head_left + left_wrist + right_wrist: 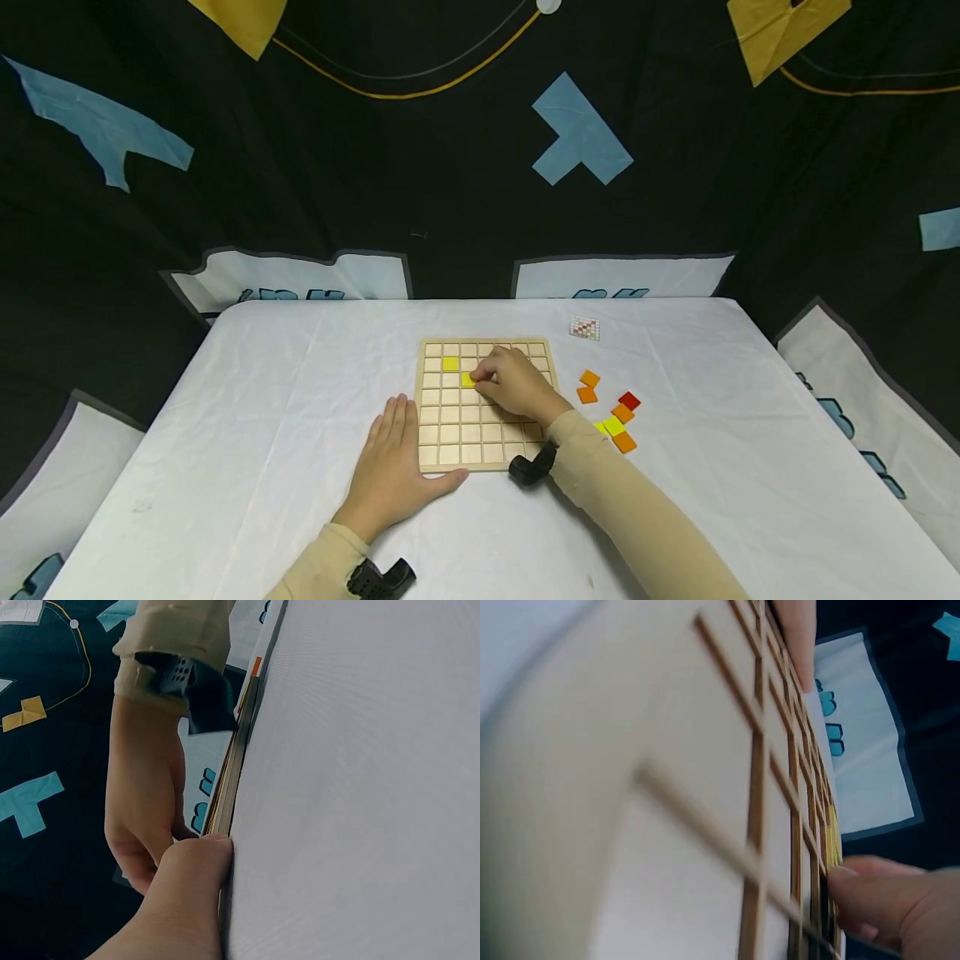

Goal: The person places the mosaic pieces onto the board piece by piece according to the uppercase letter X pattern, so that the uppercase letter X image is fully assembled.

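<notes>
A wooden grid board [450, 435] lies on the white table. My right hand [516, 385] reaches over it, thumb and index finger pinching close together at a yellow square tile [467, 380] in one of the upper cells; the fingers partly cover this tile. Another yellow tile [451, 363] sits in a cell further up and left. Flat beside the board's left edge rests my left hand [393, 467], fingers straight and thumb along the front edge. In the left wrist view the left thumb [191, 874] touches the board's side.
Right of the board lie loose orange tiles [624, 442], a red tile [630, 401] and yellow tiles [614, 426]. A small card with a coloured grid pattern [585, 327] lies near the table's far edge. Black cloth [465, 200] hangs behind the table.
</notes>
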The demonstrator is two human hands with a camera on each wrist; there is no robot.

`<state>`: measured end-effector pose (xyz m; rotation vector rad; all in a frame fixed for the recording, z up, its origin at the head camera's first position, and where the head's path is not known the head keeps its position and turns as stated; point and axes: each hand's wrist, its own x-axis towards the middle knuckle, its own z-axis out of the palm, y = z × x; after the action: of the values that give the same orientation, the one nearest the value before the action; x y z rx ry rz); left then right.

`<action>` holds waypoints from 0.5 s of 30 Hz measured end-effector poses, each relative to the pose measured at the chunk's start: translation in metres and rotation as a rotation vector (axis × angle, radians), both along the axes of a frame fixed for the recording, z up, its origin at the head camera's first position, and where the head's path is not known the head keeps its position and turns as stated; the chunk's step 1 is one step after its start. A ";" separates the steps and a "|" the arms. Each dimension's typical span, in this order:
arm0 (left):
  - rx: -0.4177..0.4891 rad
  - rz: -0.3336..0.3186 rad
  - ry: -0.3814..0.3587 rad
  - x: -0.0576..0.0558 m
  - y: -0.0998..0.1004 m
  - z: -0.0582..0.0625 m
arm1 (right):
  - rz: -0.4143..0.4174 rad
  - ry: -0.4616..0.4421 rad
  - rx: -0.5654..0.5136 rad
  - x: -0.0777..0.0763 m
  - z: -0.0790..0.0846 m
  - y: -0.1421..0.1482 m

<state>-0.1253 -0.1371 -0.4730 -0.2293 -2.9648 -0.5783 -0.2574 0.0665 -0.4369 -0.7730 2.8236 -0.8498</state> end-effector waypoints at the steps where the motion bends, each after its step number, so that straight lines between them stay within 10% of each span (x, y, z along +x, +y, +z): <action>1: 0.000 0.000 -0.001 0.000 0.000 0.000 | 0.008 0.001 0.006 0.002 0.001 0.003; 15: 0.012 -0.008 -0.005 -0.001 0.001 -0.001 | -0.115 0.002 0.029 0.019 0.016 0.098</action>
<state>-0.1265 -0.1361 -0.4744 -0.2388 -2.9660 -0.5988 -0.2381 0.1648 -0.4208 -0.6139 2.8995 -0.8207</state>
